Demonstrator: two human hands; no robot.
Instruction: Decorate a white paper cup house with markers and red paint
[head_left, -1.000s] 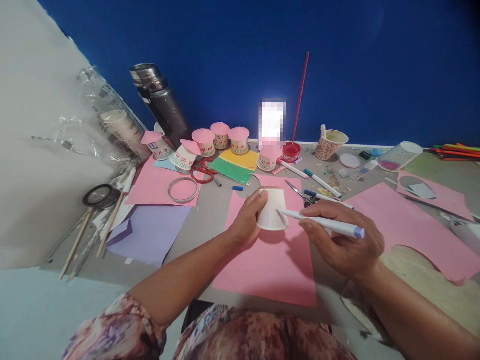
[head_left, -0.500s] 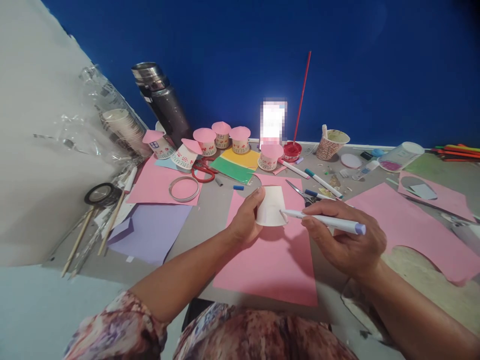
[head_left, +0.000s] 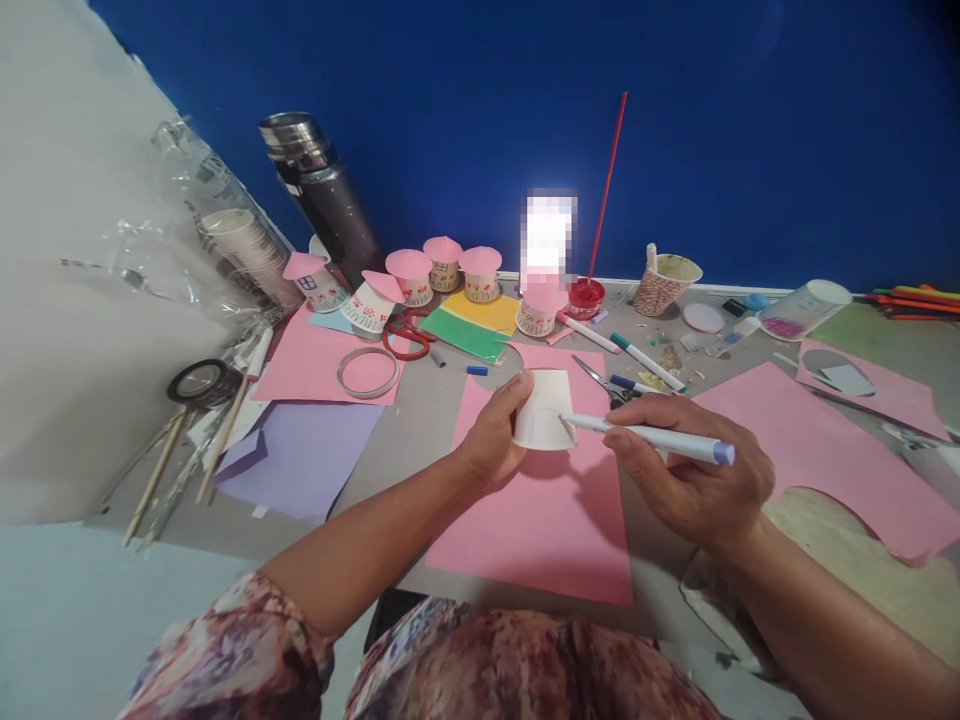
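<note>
My left hand (head_left: pixel 491 435) grips an upside-down white paper cup (head_left: pixel 544 410) that stands on a pink paper sheet (head_left: pixel 540 510). My right hand (head_left: pixel 686 470) is closed round a white marker (head_left: pixel 652 437) with a blue end cap. The marker's tip touches the cup's right side near its lower rim.
Several decorated cups with pink roofs (head_left: pixel 442 265) stand at the back beside a steel flask (head_left: pixel 319 195). Red scissors (head_left: pixel 405 338), a tape ring (head_left: pixel 367 372), coloured papers, loose markers (head_left: pixel 645 362), metal scissors (head_left: pixel 600 382), a red paint pot (head_left: pixel 585 297) and a patterned cup (head_left: pixel 664 283) lie around.
The cup and marker have barely shifted; the marker tip stays against the cup's side. The view has tilted slightly.
</note>
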